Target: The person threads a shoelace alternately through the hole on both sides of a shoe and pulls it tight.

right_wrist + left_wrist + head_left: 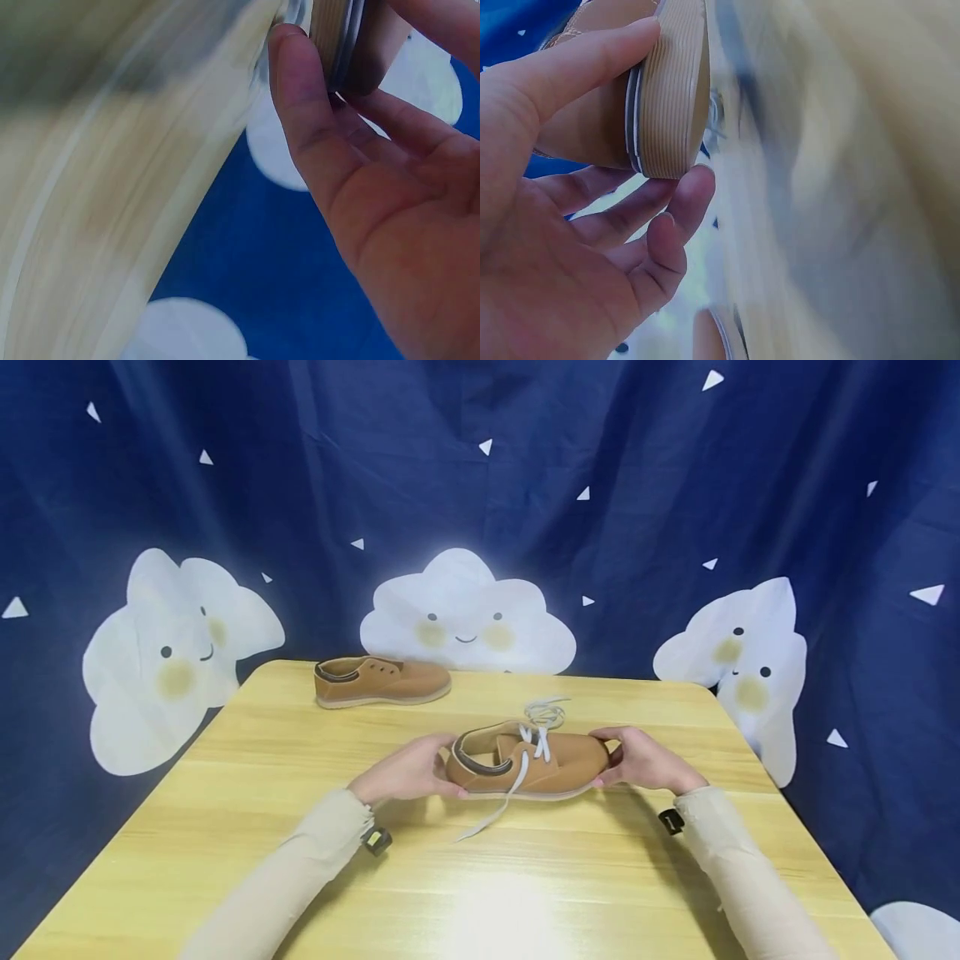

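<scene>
A tan lace-up shoe (576, 762) with a dark collar lining is held level between both hands, its toe to the right, seemingly just above the table. My left hand (411, 770) grips the heel; in the left wrist view its thumb lies along the ribbed sole edge (671, 97). Around the toe, my right hand (643, 760) holds with thumb and fingers. A pale grey shoelace (519, 772) crosses at the eyelets. One end hangs over the near side, and the rest loops behind the shoe.
A matching tan shoe (412, 682) without a visible lace stands at the table's back left, toe to the right. The wooden table (225, 835) has rounded back corners. Behind it hangs a dark blue curtain (420, 493) with clouds and triangles.
</scene>
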Demonstrator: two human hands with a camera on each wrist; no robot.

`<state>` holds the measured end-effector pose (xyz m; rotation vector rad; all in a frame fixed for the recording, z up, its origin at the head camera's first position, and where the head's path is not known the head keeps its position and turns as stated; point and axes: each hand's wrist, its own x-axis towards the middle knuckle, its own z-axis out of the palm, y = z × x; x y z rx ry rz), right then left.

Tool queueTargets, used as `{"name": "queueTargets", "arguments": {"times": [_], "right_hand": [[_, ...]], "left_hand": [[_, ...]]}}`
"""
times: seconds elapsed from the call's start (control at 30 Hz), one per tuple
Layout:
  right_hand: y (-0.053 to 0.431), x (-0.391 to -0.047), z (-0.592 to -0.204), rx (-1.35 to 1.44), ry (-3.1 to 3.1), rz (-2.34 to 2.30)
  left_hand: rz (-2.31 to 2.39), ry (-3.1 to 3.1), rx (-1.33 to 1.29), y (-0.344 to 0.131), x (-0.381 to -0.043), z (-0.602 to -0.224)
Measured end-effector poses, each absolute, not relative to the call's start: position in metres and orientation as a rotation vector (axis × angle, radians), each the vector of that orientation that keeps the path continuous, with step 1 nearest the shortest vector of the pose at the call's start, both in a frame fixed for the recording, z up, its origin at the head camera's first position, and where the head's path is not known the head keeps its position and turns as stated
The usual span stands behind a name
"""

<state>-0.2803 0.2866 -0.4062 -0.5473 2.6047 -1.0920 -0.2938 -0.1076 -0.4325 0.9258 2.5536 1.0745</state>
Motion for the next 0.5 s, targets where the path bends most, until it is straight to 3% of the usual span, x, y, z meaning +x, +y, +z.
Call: {"name": "queueTargets", "arguments": {"times": [0.5], "right_hand": [[0.379, -0.272, -0.4, -0.456, 2.641, -1.076]], "left_hand": [[1.075, 2.446, 1.04, -0.01, -0.319, -0.432]]}}
